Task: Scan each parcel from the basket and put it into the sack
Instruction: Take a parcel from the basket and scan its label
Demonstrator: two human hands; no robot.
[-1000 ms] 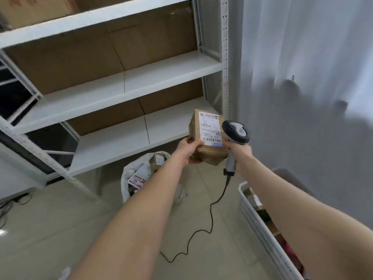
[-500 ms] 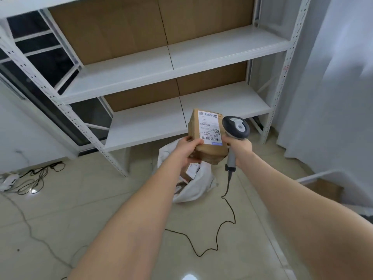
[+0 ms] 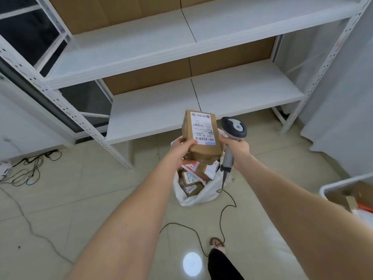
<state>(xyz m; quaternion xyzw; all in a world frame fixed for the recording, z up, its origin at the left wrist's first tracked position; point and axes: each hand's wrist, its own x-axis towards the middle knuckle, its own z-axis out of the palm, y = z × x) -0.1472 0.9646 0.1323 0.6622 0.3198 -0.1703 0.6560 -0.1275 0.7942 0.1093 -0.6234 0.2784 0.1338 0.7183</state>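
My left hand [image 3: 182,148] grips a brown cardboard parcel [image 3: 201,146] with a white shipping label facing me. It hangs directly above the open white sack [image 3: 203,196] on the floor, which holds several small parcels. My right hand [image 3: 237,149] grips the handle of a grey barcode scanner [image 3: 234,127], whose head sits just right of the parcel. The scanner's black cable trails down to the floor. The white basket [image 3: 331,185] shows at the right edge, partly hidden by my right forearm.
A white metal shelving unit [image 3: 201,98] with brown cardboard backing stands behind the sack. Loose cables [image 3: 30,168] lie on the tiled floor at the left. A white curtain [image 3: 343,98] hangs on the right. My foot [image 3: 217,244] is near the scanner cable.
The view has swung left and down from the basket side to the sack. The parcel and scanner now hang over the sack's mouth, with both grips unchanged.
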